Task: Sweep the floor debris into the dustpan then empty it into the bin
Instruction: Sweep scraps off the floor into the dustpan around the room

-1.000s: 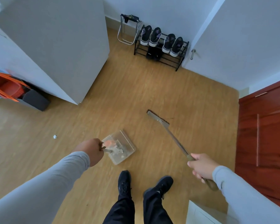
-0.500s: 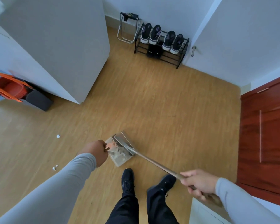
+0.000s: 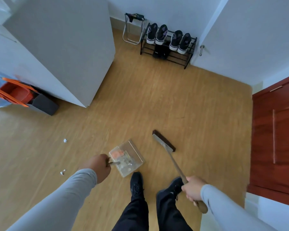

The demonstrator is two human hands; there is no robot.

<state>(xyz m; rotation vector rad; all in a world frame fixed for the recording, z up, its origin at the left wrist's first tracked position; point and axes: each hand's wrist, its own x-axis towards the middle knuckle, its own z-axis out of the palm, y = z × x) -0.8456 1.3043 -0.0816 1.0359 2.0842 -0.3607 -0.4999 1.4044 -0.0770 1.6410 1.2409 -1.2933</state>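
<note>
holding the dustpan (image 3: 126,157) by its handle, the left hand (image 3: 97,165) has its fingers curled round the grip; the pan sits flat on the floor (image 3: 198,105), just ahead of the person's left shoe. right hand (image 3: 193,189) is clenched round the broom (image 3: 167,147) handle, with the brush head down on the floor to the right of the pan and clear of it, not touching.

pan contents: something orange and some pale bits show through the clear plastic, so part of the sweeping looks done. exact items too blurred to name.

still on the floor: one crumpled white scrap (image 3: 65,140) well to the left of the pan, and another small white scrap (image 3: 62,172) nearer, left of the left forearm. both sit apart from the broom, on the opposite side of the pan.

the bin (image 3: 38,102) with an orange lid stands at the far left beside the white cabinet (image 3: 65,47).

judgement: task is partway. left to do: gather the two scraps, then carry the pan to the bin and tip it out.
</note>
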